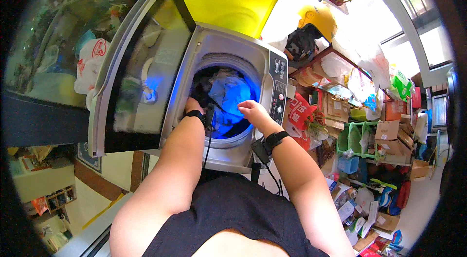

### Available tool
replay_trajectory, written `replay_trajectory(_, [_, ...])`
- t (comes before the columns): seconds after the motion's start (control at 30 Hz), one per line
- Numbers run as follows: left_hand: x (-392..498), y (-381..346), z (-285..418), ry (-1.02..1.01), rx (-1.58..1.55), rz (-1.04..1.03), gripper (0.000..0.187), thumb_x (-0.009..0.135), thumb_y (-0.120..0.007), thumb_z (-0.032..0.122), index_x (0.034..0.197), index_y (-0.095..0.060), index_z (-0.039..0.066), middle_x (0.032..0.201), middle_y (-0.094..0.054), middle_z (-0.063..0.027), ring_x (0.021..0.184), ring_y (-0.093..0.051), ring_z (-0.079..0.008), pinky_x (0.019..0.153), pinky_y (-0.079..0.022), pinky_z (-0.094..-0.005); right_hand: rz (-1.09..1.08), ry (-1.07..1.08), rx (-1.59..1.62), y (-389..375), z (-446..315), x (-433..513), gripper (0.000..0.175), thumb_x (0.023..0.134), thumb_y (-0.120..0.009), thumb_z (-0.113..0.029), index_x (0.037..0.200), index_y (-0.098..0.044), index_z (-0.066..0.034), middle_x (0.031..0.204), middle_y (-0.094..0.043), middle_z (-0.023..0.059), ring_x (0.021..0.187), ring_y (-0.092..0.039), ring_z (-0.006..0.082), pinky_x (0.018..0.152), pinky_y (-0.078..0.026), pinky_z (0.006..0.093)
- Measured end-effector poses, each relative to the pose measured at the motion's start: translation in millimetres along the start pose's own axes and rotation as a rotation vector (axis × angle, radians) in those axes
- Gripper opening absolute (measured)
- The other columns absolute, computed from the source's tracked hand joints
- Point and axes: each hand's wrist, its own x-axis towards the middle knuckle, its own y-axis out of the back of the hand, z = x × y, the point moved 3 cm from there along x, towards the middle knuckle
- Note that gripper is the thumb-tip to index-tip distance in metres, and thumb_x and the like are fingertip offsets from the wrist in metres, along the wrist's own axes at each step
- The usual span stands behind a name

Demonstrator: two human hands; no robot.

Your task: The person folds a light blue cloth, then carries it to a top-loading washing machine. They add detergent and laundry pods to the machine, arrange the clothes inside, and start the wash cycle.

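A top-loading washing machine (233, 43) stands before me, its lid (146, 63) raised to the left. Blue-lit clothes (230, 91) lie in the round drum, with darker cloth around them. My left hand (193, 105) reaches in at the drum's left rim; its fingers are largely hidden, and what they touch cannot be told. Over the right part of the drum is my right hand (251, 111), fingers bent and thumb near the fingertips, close to the blue-lit cloth. Whether it pinches anything is unclear. Each wrist bears a black strap with a small cabled device.
The control panel (279, 87) runs along the machine's right side. Behind is a yellow panel (222, 1). A yellow helmet (319, 21), a red plastic bag (301, 111), a green rack (355, 138) and cardboard boxes (392, 136) crowd the right. A white bag (93, 60) hangs left of the lid.
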Motion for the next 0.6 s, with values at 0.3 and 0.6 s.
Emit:
replay_trajectory(0.3, [13.3,16.2,72.4,-0.085,-1.815,-0.242,0.041,0.093,-0.05,0.023,0.133,-0.048,0.013,0.131,-0.054,-0.0082,0.123,-0.049,-0.023,0.102,-0.037,-0.0308,0.014,-0.016,0.021,3.0,6.8,-0.5,0.021,0.089,-0.062,-0.014,0.106,-0.066,-0.002,0.096,-0.069,0.009,0.091,-0.063,0.0166,0.08,-0.051,0.0313])
replay_trajectory(0.6, [65.1,-69.5,-16.3,0.286,-2.09,-0.209,0.05,0.094,-0.047,0.031,0.137,-0.044,0.008,0.143,-0.044,-0.0072,0.132,-0.041,-0.0193,0.106,-0.036,-0.0312,-0.063,-0.083,0.388,10.2,12.2,-1.4,0.025,0.091,-0.061,-0.012,0.112,-0.06,-0.0003,0.106,-0.065,0.0084,0.094,-0.062,0.0184,0.081,-0.052,0.0321])
